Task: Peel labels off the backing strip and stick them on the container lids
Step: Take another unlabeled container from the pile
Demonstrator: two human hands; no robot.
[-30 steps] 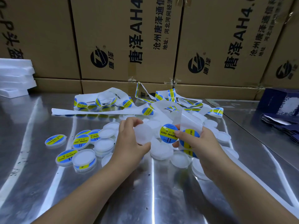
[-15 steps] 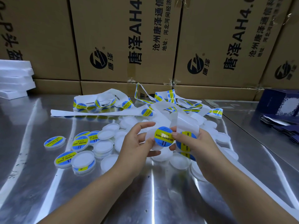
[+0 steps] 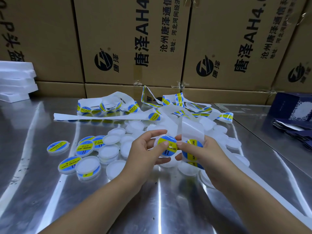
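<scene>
My left hand [image 3: 143,152] holds a round white lid [image 3: 166,148] above the metal table, thumb on its face. A blue and yellow label covers the lid's top. My right hand [image 3: 200,154] presses the label with thumb and forefinger while gripping the white backing strip [image 3: 191,130], which bears another blue and yellow label [image 3: 192,149] and loops back over the pile. Several plain white lids [image 3: 116,152] lie under and around my hands. Several labelled lids [image 3: 84,147] lie to the left.
The steel table [image 3: 50,191] runs to a wall of cardboard boxes [image 3: 131,39]. A tangle of label strip [image 3: 108,107] lies at the back. White foam trays [image 3: 15,80] are stacked far left. Dark blue cartons [image 3: 293,122] sit at the right.
The label, held apart from the bare lid a second ago, now sits on the lid. Both hands have come together around it and lowered slightly.
</scene>
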